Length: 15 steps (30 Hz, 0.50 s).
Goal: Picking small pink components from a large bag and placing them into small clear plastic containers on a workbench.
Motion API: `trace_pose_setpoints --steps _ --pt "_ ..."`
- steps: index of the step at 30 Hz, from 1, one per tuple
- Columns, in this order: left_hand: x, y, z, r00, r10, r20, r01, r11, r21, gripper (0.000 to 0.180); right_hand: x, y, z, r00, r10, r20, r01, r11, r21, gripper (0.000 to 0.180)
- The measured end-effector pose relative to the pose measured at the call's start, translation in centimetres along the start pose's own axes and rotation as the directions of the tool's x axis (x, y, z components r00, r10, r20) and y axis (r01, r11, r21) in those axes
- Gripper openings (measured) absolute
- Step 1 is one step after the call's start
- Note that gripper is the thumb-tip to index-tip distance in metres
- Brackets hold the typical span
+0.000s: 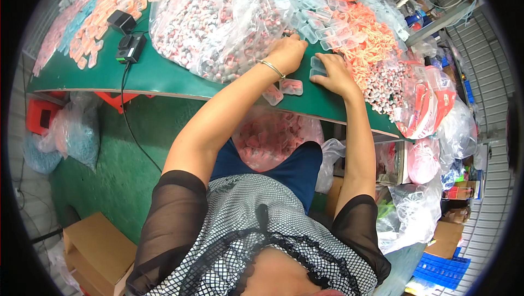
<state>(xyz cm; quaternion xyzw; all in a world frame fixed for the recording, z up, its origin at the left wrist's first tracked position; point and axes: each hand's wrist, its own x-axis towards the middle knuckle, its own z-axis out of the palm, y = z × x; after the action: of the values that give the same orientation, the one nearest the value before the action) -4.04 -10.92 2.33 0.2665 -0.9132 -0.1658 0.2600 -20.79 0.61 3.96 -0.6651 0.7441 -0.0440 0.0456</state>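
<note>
My right hand (337, 75) has its thumb and fingers closed on a small clear plastic box (317, 66), held low at the green table. Beside it, my left hand (287, 55), with a bracelet at the wrist, has its fingers curled in at the edge of a big clear bag (218, 28) of small pink, white and grey pieces. Whatever its fingertips pinch is hidden. Near the table's front edge, below my left hand, lie two clear boxes with pink-orange contents, one box (291, 87) beside another box (272, 95).
Empty-looking clear boxes (314, 26) pile up beyond my hands. To the right are orange cords (368, 37), loose small pieces (385, 86) and a red-and-clear bag (423, 102). Filled boxes (90, 34) and a black corded device (130, 48) lie left. A pink-filled bag (278, 138) sits below the table.
</note>
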Motion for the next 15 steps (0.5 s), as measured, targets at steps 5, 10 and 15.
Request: trace_pose_setpoints --steps 5,10,15 --pt "0.9 -0.7 1.4 0.994 -0.025 0.105 0.015 0.995 0.094 0.006 -2.0 -2.0 0.0 0.916 0.02 -0.4 0.108 0.949 0.296 0.053" --pt "0.0 0.0 1.3 0.994 -0.031 0.107 0.032 0.999 -0.006 0.009 -6.1 -2.6 2.1 0.748 -0.279 -0.602 0.388 0.92 0.056 0.028" --pt "-0.2 -0.4 1.7 0.99 -0.061 0.125 0.058 0.998 0.024 0.01 -7.8 -3.9 2.7 0.791 -0.288 -0.54 0.4 0.911 0.099 0.027"
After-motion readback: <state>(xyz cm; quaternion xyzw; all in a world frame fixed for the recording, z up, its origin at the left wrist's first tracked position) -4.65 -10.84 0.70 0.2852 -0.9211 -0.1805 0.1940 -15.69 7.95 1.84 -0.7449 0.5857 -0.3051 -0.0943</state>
